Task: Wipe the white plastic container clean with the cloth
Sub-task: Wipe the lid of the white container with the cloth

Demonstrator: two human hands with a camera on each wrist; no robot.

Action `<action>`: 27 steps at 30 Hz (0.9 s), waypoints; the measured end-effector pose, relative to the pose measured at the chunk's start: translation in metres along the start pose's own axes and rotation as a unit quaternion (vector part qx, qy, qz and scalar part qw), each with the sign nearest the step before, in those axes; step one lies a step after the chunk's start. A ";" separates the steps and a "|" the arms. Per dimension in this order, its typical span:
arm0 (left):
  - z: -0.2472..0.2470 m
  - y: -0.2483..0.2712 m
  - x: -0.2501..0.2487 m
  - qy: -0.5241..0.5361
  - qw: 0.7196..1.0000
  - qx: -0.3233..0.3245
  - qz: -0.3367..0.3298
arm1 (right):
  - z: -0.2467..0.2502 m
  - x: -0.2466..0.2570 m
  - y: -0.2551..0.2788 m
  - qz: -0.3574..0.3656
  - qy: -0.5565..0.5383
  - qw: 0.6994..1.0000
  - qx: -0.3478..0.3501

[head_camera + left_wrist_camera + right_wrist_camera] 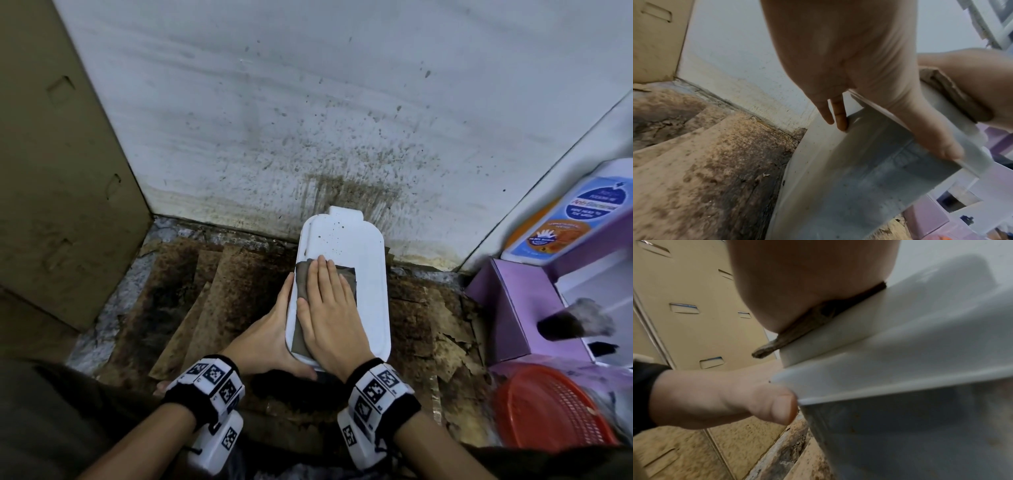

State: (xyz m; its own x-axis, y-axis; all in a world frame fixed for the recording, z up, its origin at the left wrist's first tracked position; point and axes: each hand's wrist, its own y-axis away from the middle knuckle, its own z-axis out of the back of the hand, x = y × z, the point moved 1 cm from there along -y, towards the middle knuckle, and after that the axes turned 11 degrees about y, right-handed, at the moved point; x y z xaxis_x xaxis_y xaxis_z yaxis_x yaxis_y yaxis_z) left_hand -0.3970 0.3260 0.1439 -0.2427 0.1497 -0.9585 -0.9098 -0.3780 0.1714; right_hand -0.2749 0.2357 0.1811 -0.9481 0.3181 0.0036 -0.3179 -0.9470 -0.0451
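Observation:
The long white plastic container (363, 281) lies lengthwise on dirty cardboard, its far end against the wall and dark specks on the far part of its lid. A grey-brown cloth (303, 277) lies on the lid's left half. My right hand (329, 308) presses flat on the cloth with straight fingers. My left hand (270, 329) steadies the container's left side. In the left wrist view its straight fingers (840, 116) lie against the side wall (859, 178) and its thumb runs along the rim. In the right wrist view the cloth (789, 340) sticks out from under my palm.
A stained white wall (308, 102) stands just behind the container. A beige slotted panel (61, 171) closes the left side. On the right are a purple box (513, 308), a red mesh basket (548, 411) and a blue-labelled bottle (575, 219). Torn, soiled cardboard (222, 291) covers the floor.

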 end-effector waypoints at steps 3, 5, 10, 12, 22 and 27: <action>-0.002 0.004 0.000 -0.013 1.000 -0.001 0.007 | 0.001 -0.001 0.000 0.002 -0.013 1.000 0.005; -0.007 0.011 0.000 -0.046 0.999 -0.010 0.017 | 0.005 -0.005 0.002 0.011 -0.058 0.998 0.013; -0.014 0.027 -0.001 -0.121 0.988 -0.087 0.029 | 0.022 -0.028 0.014 -0.033 -0.311 0.950 0.008; -0.013 0.034 -0.002 -0.104 0.987 -0.121 0.034 | 0.019 -0.046 0.021 -0.056 -0.299 0.952 -0.025; -0.043 0.022 -0.060 -0.236 0.941 -0.217 -0.108 | -0.011 -0.080 0.034 -0.143 -0.316 0.938 -0.010; -0.060 -0.010 -0.059 -0.381 0.905 -0.181 -0.050 | -0.016 -0.078 0.035 -0.154 -0.343 0.926 -0.021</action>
State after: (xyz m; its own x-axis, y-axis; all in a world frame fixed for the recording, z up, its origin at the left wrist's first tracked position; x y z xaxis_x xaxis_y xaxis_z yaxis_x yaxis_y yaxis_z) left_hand -0.3533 0.2660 0.1852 -0.4533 0.7337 -0.5061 -0.8031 -0.5825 -0.1252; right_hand -0.2122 0.1790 0.1636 -0.6005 0.4562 0.6567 -0.5874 -0.8089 0.0248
